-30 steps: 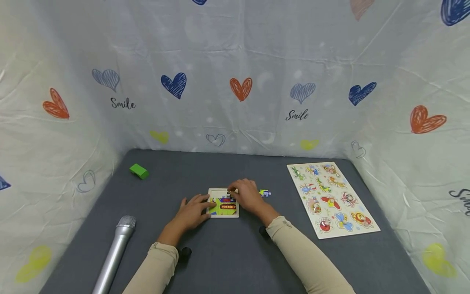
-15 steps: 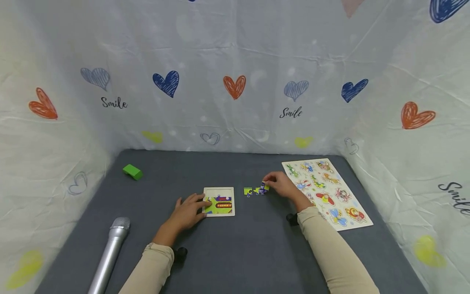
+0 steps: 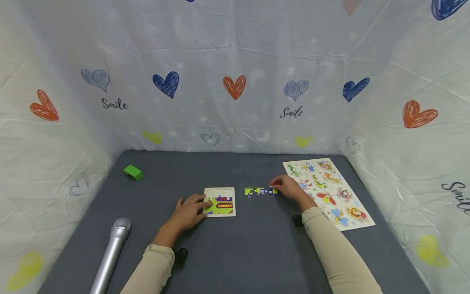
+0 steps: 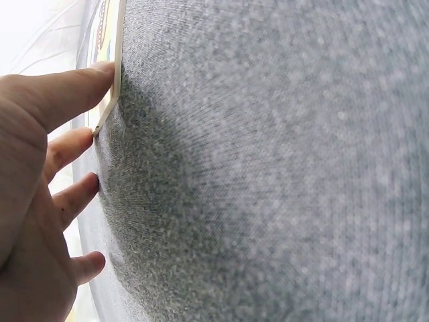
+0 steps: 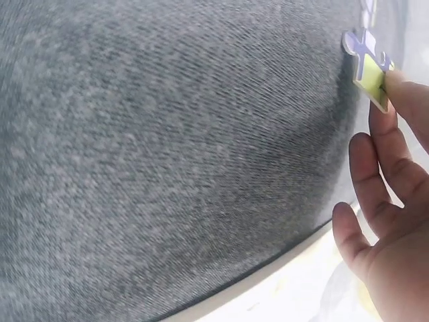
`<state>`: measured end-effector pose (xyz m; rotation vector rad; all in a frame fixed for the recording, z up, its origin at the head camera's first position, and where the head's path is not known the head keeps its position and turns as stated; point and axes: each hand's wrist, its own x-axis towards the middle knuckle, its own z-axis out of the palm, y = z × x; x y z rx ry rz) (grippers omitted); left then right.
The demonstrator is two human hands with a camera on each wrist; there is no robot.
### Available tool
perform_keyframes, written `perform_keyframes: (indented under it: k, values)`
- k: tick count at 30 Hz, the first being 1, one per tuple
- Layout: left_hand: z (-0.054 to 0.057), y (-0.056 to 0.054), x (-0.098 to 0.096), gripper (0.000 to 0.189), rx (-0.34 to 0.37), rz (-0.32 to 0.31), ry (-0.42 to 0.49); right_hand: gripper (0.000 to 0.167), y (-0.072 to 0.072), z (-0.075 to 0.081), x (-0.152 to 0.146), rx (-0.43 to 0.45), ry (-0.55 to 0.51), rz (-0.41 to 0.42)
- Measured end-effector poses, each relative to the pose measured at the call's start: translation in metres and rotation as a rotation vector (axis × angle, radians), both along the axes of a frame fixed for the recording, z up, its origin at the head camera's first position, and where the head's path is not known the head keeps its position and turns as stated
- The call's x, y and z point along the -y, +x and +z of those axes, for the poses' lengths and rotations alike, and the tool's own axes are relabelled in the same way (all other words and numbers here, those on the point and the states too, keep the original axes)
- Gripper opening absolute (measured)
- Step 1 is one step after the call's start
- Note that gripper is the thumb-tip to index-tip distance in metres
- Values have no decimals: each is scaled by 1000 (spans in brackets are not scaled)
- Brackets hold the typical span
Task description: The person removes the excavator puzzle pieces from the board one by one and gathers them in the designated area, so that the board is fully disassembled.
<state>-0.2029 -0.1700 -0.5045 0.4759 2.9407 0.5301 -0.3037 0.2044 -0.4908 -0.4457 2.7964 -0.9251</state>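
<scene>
The right hand (image 3: pixel 288 188) has shifted its pinched puzzle piece (image 5: pixel 371 72) rightward, apart from 2 loose pieces (image 3: pixel 248 190); 3 seemingly remain outside the part-filled tray (image 3: pixel 219 191) on the table (image 3: pixel 235 249), touched by the left hand (image 3: pixel 186 215), fingers spread.

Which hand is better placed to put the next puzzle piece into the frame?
Probably the right hand: it pinches a puzzle piece beside the other loose pieces, while the left hand touches the frame and holds no piece.
</scene>
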Motion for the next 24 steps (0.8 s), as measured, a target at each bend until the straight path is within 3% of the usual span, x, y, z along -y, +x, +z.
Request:
perform_keyframes:
  k: [9, 16, 20, 24]
  values:
    - [-3, -1, 0, 42, 3, 2, 7, 16, 2, -3, 2, -2, 15, -20]
    - [4, 1, -1, 42, 16, 1, -1, 16, 6, 3, 18, -43, 33, -29]
    - [6, 1, -2, 42, 23, -3, -2, 15, 14, 6, 52, -121, 67, 38]
    - [6, 3, 0, 41, 29, 4, 1, 17, 24, 6, 104, -195, 104, 180]
